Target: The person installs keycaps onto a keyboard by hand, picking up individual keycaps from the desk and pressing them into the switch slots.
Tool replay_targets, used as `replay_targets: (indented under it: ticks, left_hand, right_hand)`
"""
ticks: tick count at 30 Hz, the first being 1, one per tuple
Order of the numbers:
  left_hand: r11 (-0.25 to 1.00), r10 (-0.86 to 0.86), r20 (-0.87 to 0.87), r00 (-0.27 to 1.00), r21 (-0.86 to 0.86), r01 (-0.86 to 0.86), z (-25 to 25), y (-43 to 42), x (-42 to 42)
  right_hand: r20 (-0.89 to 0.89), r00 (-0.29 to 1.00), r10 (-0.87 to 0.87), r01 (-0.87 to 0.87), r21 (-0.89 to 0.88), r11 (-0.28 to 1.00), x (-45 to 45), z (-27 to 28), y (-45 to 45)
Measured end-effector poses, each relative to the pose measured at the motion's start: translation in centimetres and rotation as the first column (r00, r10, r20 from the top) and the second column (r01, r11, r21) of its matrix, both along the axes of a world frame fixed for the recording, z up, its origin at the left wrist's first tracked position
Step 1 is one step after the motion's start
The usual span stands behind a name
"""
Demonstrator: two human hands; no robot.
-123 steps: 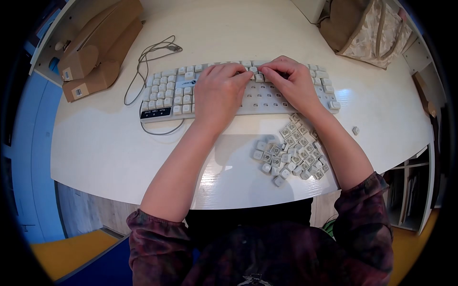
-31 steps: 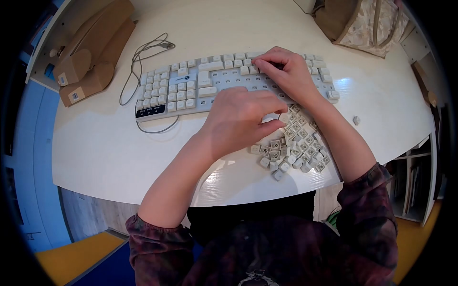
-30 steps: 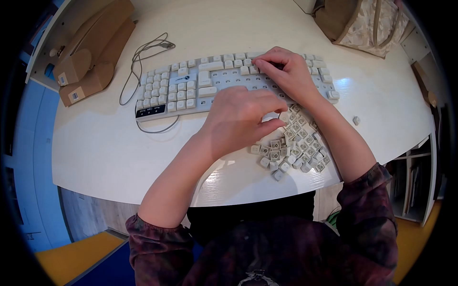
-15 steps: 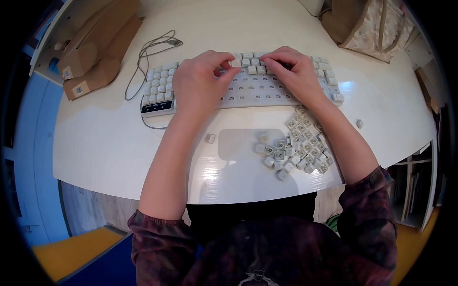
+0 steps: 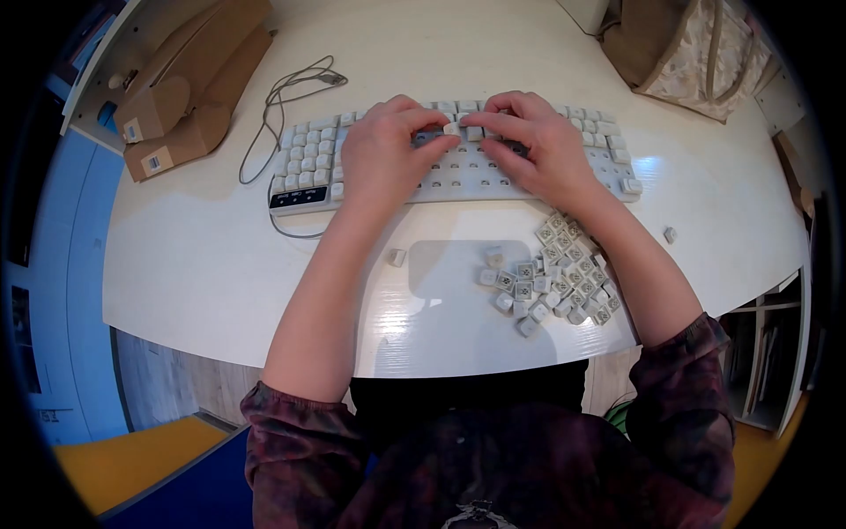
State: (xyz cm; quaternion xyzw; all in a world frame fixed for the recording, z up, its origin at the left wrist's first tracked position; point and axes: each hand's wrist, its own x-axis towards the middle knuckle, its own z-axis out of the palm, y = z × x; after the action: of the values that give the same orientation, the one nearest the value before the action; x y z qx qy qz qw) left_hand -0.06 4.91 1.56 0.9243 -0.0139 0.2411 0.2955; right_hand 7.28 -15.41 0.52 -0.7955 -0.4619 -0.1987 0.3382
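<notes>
A white keyboard [image 5: 471, 183] lies across the desk, its lower middle rows bare down to the small switch mounts. Over its upper middle my left hand [image 5: 381, 159] pinches a white keycap [image 5: 452, 129] between thumb and forefinger. My right hand [image 5: 557, 148] is just to the right, fingers apart; its forefinger reaches toward that keycap, above a fitted keycap [image 5: 474, 134]. The fingers partly cover the upper rows. Loose keycaps [image 5: 577, 275] lie piled in front of the keyboard, many upside down, close to my right forearm.
One stray keycap [image 5: 397, 257] lies by my left forearm, another [image 5: 671, 235] far right. The keyboard's grey cable [image 5: 280, 97] is coiled behind at left. Brown cardboard [image 5: 198, 84] stands back left, a fabric bag [image 5: 683, 57] back right. The white desk [image 5: 203, 273] ends near my body.
My right forefinger has stretched left toward the keycap in my left hand, and its thumb has parted from it. The whole view has shifted slightly.
</notes>
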Motion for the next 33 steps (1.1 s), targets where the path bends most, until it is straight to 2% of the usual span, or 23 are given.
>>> replay_targets:
  ticks: [6, 19, 22, 25, 33]
  left_hand:
    - [0.999, 0.002, -0.018, 1.0, 0.043, -0.001, 0.06, -0.05, 0.12]
    - [0.98, -0.008, 0.03, 1.0, 0.201, 0.002, 0.0, -0.25, 0.03]
    - [0.987, -0.056, 0.051, 0.997, 0.155, 0.047, 0.21, -0.03, -0.1]
    - [0.993, -0.095, -0.052, 0.994, 0.058, 0.098, 0.71, -0.01, -0.36]
    - [0.987, -0.042, -0.06, 0.997, 0.154, 0.05, 0.71, -0.48, -0.49]
  right_hand:
    - [0.068, 0.997, 0.032, -0.027, -0.074, 0.997, -0.25, 0.1, 0.38]
    - [0.049, 0.999, 0.015, -0.01, -0.102, 0.995, -0.42, 0.25, 0.32]
    - [0.06, 0.998, 0.019, -0.013, -0.102, 0.995, -0.43, 0.27, 0.37]
    - [0.077, 0.997, 0.018, -0.01, -0.101, 0.995, -0.46, 0.28, 0.39]
    - [0.135, 0.991, -0.001, 0.022, -0.154, 0.988, -0.62, 0.37, 0.57]
